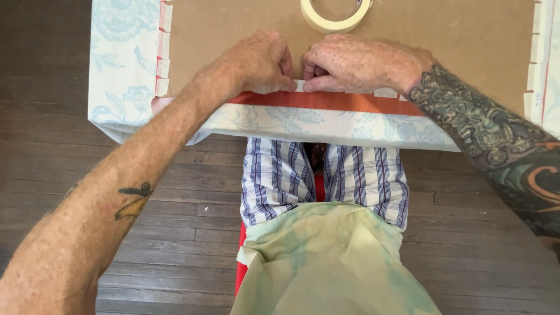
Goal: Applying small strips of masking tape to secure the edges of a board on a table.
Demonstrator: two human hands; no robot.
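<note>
A brown board (455, 46) lies in front of me, wrapped from below in white fabric with a pale blue floral print (122, 64). The fabric's orange-edged near flap (326, 102) is folded up onto the board. My left hand (259, 61) and my right hand (356, 64) sit side by side at the near edge, knuckles bent, fingertips pressing a strip of pale tape (300, 86) over the fold. A roll of cream masking tape (335, 16) rests on the board just beyond my hands.
Short pieces of tape (164, 58) hold the fabric along the board's left edge, and more (534, 55) along the right edge. Dark wood floorboards (192, 233) lie below. My plaid shirt (350, 175) and a pale green apron (332, 262) fill the lower middle.
</note>
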